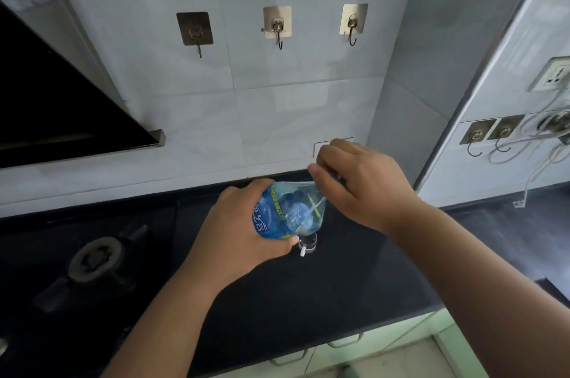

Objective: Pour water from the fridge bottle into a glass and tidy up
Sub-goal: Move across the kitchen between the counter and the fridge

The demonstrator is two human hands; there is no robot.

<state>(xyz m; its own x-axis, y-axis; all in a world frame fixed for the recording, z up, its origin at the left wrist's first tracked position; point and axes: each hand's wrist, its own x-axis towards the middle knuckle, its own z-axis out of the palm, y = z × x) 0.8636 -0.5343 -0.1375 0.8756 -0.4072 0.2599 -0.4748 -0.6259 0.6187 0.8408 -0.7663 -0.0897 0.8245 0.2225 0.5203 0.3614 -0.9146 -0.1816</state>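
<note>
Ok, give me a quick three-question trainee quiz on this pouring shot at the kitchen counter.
1. True or false: the water bottle is tilted over the glass mug.
2. Which hand grips the bottle's labelled body?
3. How many wall hooks hang on the tiled back wall: A two, B three, C five?

Key:
1. True.
2. The left hand; the right hand holds the bottle's upper end.
3. B.
</note>
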